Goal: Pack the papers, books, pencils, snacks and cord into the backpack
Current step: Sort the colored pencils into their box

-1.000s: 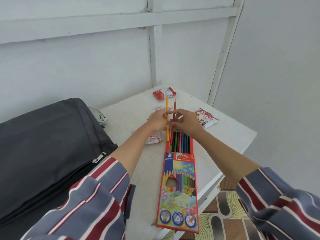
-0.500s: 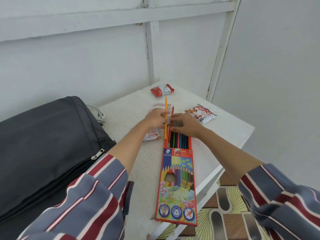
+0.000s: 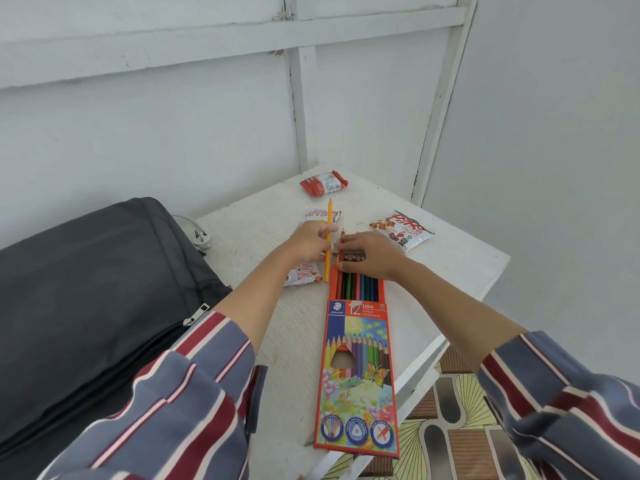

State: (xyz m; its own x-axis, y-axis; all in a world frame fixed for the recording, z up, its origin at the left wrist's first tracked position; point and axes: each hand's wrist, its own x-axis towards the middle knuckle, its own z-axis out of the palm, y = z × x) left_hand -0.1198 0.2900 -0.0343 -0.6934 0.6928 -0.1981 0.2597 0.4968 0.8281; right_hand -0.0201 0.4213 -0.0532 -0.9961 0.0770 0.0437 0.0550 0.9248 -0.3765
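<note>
An orange cardboard pencil box (image 3: 358,375) lies lengthwise on the white table (image 3: 460,268), its open far end showing a row of coloured pencils (image 3: 360,285). My left hand (image 3: 311,242) pinches a yellow pencil (image 3: 328,220) that points away from me, beside the box mouth. My right hand (image 3: 370,252) rests on the pencil tips at the mouth, fingers on a red pencil (image 3: 342,239) that sticks out past the others. The dark grey backpack (image 3: 86,289) lies flat at the left, zipped as far as I can see.
Snack packets lie on the table: a red one (image 3: 323,182) at the back, a white and red one (image 3: 403,230) at the right, and one (image 3: 301,273) partly under my left hand. A white plug (image 3: 201,235) lies behind the backpack. The walls close off the back and right.
The red pencil has slid further down into the box. My right hand has flattened over the pencil tips. The yellow pencil has shifted slightly left, outside the box edge.
</note>
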